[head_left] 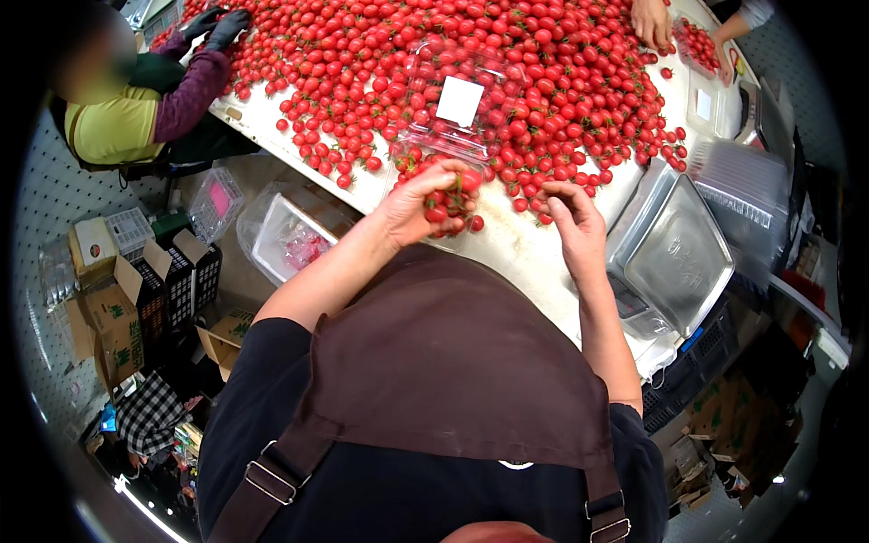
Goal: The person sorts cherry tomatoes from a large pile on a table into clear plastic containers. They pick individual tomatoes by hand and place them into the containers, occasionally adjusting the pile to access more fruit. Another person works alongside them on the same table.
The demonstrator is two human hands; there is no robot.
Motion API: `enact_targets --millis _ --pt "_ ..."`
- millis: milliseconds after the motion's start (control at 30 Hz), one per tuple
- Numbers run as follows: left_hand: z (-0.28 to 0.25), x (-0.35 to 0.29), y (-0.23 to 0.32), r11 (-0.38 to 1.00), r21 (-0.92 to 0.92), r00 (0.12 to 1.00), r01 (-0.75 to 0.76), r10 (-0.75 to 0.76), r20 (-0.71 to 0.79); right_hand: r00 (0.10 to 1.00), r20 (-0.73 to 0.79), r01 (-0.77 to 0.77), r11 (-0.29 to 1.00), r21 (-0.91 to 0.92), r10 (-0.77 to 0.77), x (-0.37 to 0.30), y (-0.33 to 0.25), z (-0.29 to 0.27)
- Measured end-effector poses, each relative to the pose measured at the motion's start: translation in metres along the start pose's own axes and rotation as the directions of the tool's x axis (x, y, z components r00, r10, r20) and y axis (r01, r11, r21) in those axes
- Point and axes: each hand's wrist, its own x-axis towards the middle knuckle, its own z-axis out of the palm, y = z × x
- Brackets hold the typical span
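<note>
Loose red cherry tomatoes (561, 54) with green stems are heaped across the white table (507, 217). My left hand (418, 204) is closed around several cherry tomatoes (436, 214), which show between thumb and fingers. Beneath and beyond it lies a clear plastic clamshell box (444, 140), its lid folded back against the heap with a blank-looking white label (460, 101) on it. At the near edge of the heap, the fingers of my right hand (577, 222) are bent toward the thumb, with one cherry tomato (544, 219) at the fingertips. That hand's lower fingers are partly hidden.
A metal-topped scale (674, 258) stands right of my right hand, with stacked clear plastic boxes (742, 185) beyond. A gloved co-worker (149, 118) works at the far left; another person's hands (654, 23) are at the top right. A white foam box (281, 244) sits below the table's left edge.
</note>
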Motion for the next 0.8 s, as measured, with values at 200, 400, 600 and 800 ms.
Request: enact_targets --millis 200,400,600,800 --pt "-0.029 -0.034 0.025 0.93 0.356 0.936 -0.089 0.2 -0.288 0.996 0.028 -0.08 0.997 -0.01 0.08 -0.007 0.026 -0.007" --pt "-0.025 -0.033 0.014 0.721 0.691 0.894 -0.062 0.348 -0.282 0.995 0.045 -0.084 0.996 0.002 0.084 -0.007 0.037 0.006" --pt "-0.037 -0.029 0.016 0.449 0.858 0.765 -0.251 0.635 -0.108 0.992 0.05 -0.11 0.993 -0.041 0.112 -0.005 0.049 0.007" --pt "-0.069 -0.053 -0.001 0.255 0.961 0.683 -0.105 0.721 -0.117 0.993 0.084 -0.063 0.974 -0.218 0.083 -0.014 0.076 0.016"
